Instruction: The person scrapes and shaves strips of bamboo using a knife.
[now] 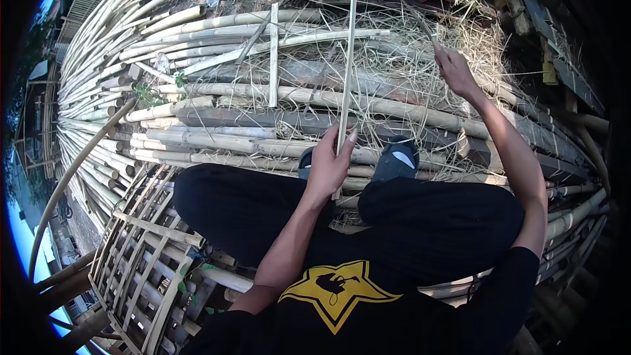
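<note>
The left hand [330, 163] grips a slat [350, 46]; the right hand [455, 72], at two o'clock, clenches a knife [420, 22], seemingly between cuts; another needs steadiness.

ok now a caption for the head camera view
Left hand holding a long pale strip, right hand a knife-like tool, above bamboo poles strewn with shavings.

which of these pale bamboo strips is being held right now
The long strip in the left hand. The shorter strip, farther left, lies across the bamboo poles with no hand on it.
</note>
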{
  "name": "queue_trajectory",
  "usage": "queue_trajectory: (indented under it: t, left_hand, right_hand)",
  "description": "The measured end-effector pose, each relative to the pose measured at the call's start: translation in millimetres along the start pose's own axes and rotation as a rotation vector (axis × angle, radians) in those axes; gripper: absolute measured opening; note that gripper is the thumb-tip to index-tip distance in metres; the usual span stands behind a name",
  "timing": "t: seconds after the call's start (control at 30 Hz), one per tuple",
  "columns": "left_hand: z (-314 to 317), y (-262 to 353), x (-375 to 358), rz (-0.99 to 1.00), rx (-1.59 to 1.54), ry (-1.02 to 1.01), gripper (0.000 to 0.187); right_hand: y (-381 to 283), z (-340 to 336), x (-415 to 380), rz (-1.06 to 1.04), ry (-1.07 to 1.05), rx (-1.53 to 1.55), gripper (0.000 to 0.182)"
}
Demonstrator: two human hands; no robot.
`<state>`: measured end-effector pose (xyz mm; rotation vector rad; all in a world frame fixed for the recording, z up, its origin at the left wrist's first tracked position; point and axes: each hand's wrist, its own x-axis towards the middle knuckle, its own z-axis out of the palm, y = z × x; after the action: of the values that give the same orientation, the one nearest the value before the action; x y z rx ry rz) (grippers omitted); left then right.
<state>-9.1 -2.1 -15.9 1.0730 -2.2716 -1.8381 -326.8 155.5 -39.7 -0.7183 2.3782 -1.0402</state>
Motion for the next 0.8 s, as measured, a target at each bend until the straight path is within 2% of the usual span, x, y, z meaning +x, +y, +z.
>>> queue_trajectory:
  t: [0.03, 0.07, 0.1, 0.17, 0.2, 0.3, 0.37, 0.4, 0.47, 0.6, 0.67, 0.8]
  left_hand:
    - [2.0, -7.9, 0.4, 0.101, -0.163, -0.038, 0.032]
    - [-3.9, 4.5, -3.4, -0.035, -0.206, -0.160, 0.040]
    - [-4.8, 7.5, -4.1, -0.032, -0.205, -0.155, 0.040]
    - [-5.8, 11.6, -4.2, -0.169, -0.417, -0.166, 0.037]
    - [-6.5, 14.1, -4.6, -0.165, -0.413, -0.168, 0.037]
    - [-2.6, 11.3, -5.7, -0.178, -0.298, -0.111, 0.037]
    - [3.7, -6.6, -0.9, 0.208, 0.078, 0.085, 0.037]
    - [2.4, -2.8, -1.5, 0.209, 0.076, 0.089, 0.037]
    - [-1.1, 7.0, -3.8, 0.028, 0.151, 0.032, 0.035]
    - [-1.5, 10.7, -3.3, -0.045, 0.256, 0.019, 0.031]
    - [0.4, 10.1, -2.7, -0.009, 0.281, 0.077, 0.030]
    - [1.4, 14.5, -3.3, -0.056, 0.314, 0.037, 0.029]
  right_hand:
    - [-16.4, 14.3, -7.3, -0.046, -0.081, -0.026, 0.060]
    - [-33.9, 24.0, -16.2, -0.158, -0.142, -0.078, 0.059]
    - [-50.7, 30.5, -25.1, -0.271, -0.201, -0.129, 0.058]
    - [-75.0, 39.4, -39.5, -0.272, -0.395, -0.205, 0.058]
    - [-78.4, 45.5, -45.7, -0.285, -0.433, -0.267, 0.059]
    - [-67.4, 67.3, -62.5, -0.315, -0.499, -0.353, 0.059]
    - [-67.6, 70.9, -70.9, -0.336, -0.528, -0.379, 0.059]
    - [-71.9, 71.5, -73.7, -0.305, -0.557, -0.398, 0.059]
    - [-83.0, 71.5, -77.0, -0.219, -0.643, -0.439, 0.060]
    - [-94.8, 71.6, -83.8, -0.192, -0.708, -0.356, 0.060]
    - [-84.8, 80.6, -87.0, -0.316, -0.588, -0.277, 0.054]
    - [-82.7, 84.5, -88.0, -0.378, -0.617, -0.289, 0.053]
